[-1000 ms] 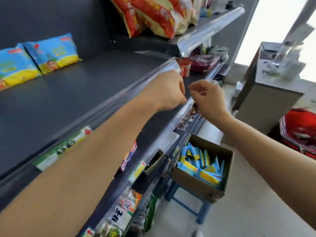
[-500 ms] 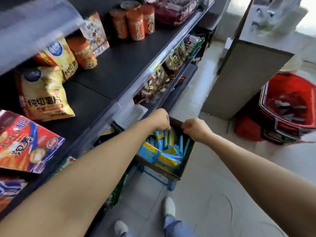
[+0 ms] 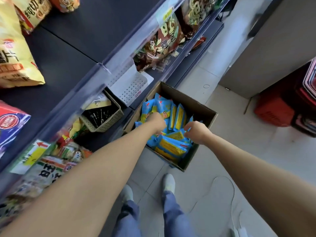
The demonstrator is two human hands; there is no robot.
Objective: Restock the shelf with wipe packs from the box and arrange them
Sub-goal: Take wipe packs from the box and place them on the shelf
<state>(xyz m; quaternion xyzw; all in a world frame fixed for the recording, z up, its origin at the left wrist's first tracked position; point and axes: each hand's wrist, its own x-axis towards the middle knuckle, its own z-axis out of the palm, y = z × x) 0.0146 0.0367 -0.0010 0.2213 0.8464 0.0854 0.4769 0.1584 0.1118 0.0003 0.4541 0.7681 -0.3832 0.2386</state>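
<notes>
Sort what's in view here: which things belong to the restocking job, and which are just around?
Job:
box, open, on the floor by the shelf
wipe packs, blue and yellow, inside the box
left hand and right hand, both down among the packs
shelf, dark, partly bare

Just around:
snack bags
woven basket
white perforated tray
red baskets

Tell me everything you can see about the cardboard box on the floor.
The cardboard box is brown, open-topped and stands by the foot of the shelf, in front of the person's feet. It holds blue and yellow wipe packs, some upright, some flat. Both hands reach inside: the left hand and right hand touch packs.
</notes>
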